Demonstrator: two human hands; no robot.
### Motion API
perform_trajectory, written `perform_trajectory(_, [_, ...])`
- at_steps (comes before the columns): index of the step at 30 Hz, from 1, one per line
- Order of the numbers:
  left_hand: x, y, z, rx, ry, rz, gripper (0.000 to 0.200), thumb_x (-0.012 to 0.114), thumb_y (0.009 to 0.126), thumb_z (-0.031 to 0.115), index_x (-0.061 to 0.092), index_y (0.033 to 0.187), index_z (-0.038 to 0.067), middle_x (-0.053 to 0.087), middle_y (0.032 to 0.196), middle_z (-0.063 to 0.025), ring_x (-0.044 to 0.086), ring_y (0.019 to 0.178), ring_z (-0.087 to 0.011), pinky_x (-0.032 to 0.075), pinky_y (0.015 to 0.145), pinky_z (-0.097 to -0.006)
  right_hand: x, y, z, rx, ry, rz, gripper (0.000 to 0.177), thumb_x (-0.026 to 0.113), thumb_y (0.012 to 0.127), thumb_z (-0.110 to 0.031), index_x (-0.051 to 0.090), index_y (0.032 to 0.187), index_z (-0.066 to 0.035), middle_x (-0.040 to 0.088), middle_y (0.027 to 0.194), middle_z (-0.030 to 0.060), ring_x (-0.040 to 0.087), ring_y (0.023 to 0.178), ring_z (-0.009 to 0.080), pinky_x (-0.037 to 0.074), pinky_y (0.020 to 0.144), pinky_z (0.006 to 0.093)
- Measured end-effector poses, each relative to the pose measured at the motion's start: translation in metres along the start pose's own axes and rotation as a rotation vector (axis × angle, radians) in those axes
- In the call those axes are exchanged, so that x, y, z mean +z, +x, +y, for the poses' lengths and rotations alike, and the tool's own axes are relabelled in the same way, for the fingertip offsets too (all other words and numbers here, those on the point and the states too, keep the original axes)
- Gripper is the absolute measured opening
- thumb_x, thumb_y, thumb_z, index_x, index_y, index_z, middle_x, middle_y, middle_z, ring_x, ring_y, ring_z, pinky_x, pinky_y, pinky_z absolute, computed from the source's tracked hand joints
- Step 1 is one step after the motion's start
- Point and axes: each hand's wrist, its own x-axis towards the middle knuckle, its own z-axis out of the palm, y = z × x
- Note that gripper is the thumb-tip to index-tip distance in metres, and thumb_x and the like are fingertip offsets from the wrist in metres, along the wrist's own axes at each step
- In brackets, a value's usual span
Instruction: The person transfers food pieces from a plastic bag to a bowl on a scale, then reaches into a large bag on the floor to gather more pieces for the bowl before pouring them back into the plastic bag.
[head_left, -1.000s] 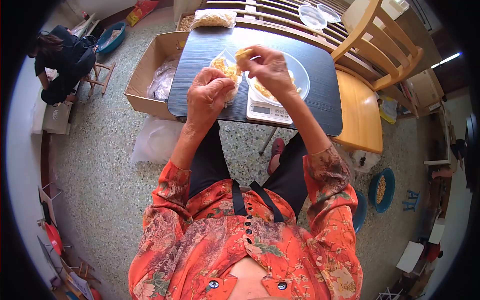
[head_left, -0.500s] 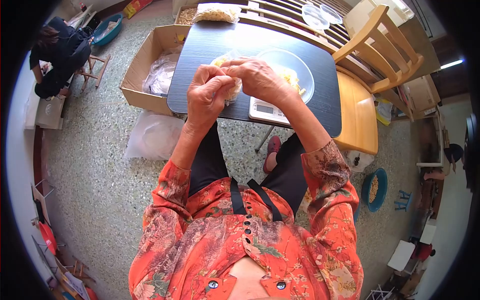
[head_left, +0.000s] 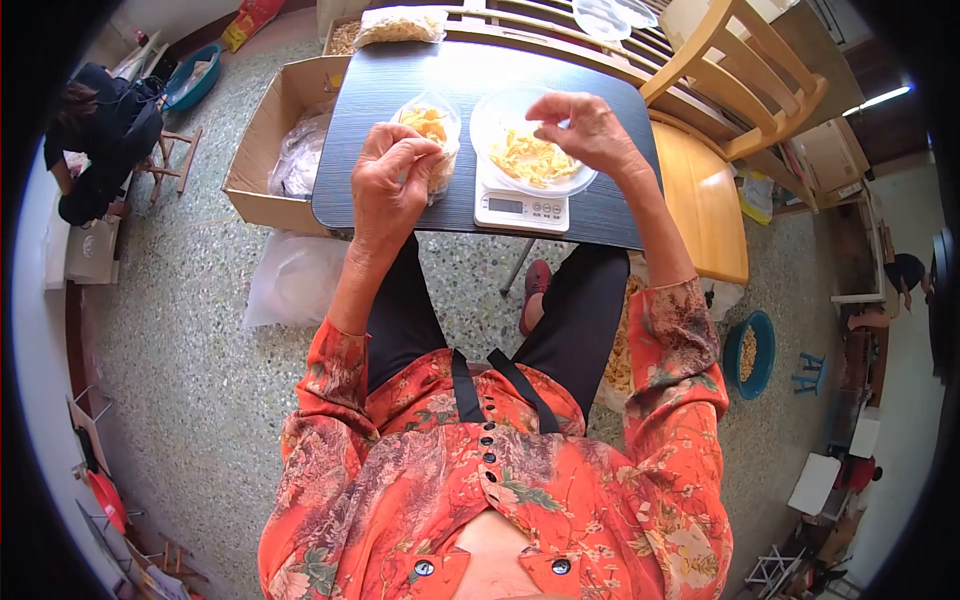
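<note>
By the left hand [head_left: 390, 185], its fingertips pressed together, the clear bag [head_left: 446, 165] of orange-yellow strips is apparently gripped on the dark tabletop [head_left: 350, 115]. Beside it, on a white scale [head_left: 521, 209], yellow strips are heaped in a translucent bowl [head_left: 484, 112]. Above them, the right hand [head_left: 588, 132] is curled; its grip cannot be told.

A small food-packing workroom: dried yellow pieces fill a clear plastic bowl [head_left: 483, 118] on a white digital scale [head_left: 522, 212], near an open brown cardboard box [head_left: 248, 165].
</note>
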Motion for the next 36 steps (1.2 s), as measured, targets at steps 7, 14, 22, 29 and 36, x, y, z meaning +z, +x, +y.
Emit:
perform_trajectory(7, [0.003, 0.001, 0.003, -0.008, 0.021, -0.039, 0.012, 0.077, 0.079, -0.002, 0.074, 0.089, 0.001, 0.064, 0.091, -0.0088, 0.064, 0.087, -0.0223, 0.053, 0.079, -0.0331, 0.021, -0.017, -0.008, -0.011, -0.266, -0.1, 0.047, 0.083, 0.073, -0.023, 0.07, 0.118, -0.022, 0.068, 0.105, 0.004, 0.066, 0.101, 0.0224, 0.053, 0.093, 0.039])
perform_trajectory(14, [0.001, 0.003, 0.003, 0.007, 0.044, -0.063, 0.011, 0.077, 0.079, -0.002, 0.073, 0.089, 0.001, 0.064, 0.091, -0.009, 0.064, 0.087, -0.0224, 0.053, 0.079, -0.033, 0.039, -0.006, -0.007, 0.047, -0.316, -0.15, 0.039, 0.079, 0.077, -0.012, 0.071, 0.114, -0.022, 0.066, 0.108, 0.0054, 0.066, 0.104, 0.0245, 0.053, 0.094, 0.0388])
perform_trajectory(22, [0.002, 0.003, 0.004, 0.016, 0.042, -0.057, 0.012, 0.077, 0.079, -0.002, 0.074, 0.089, 0.001, 0.064, 0.091, -0.0089, 0.064, 0.087, -0.0223, 0.053, 0.079, -0.0333, 0.043, 0.003, 0.024, -0.058, -0.022, 0.196, 0.018, 0.07, 0.083, 0.0, 0.076, 0.099, -0.006, 0.074, 0.082, 0.0082, 0.071, 0.074, 0.0194, 0.059, 0.07, 0.0291])
perform_trajectory(29, [0.006, 0.003, 0.005, 0.012, 0.017, -0.056, 0.012, 0.077, 0.078, -0.003, 0.073, 0.089, 0.001, 0.063, 0.089, -0.0085, 0.064, 0.086, -0.0217, 0.054, 0.078, -0.0327, 0.022, -0.002, 0.027, 0.406, 1.362, 0.351, 0.014, 0.064, 0.093, 0.003, 0.07, 0.105, 0.005, 0.073, 0.097, 0.0169, 0.072, 0.081, 0.0172, 0.064, 0.07, 0.0236])
perform_trajectory(36, [0.011, 0.005, 0.004, 0.037, 0.008, -0.058, 0.012, 0.077, 0.077, -0.003, 0.073, 0.088, 0.001, 0.063, 0.088, -0.008, 0.063, 0.085, -0.0211, 0.053, 0.076, -0.0323, 0.029, 0.005, -0.001, 0.306, 1.683, 0.286, 0.024, 0.064, 0.095, 0.002, 0.063, 0.118, 0.005, 0.071, 0.108, 0.0172, 0.072, 0.09, 0.0173, 0.063, 0.073, 0.0209])
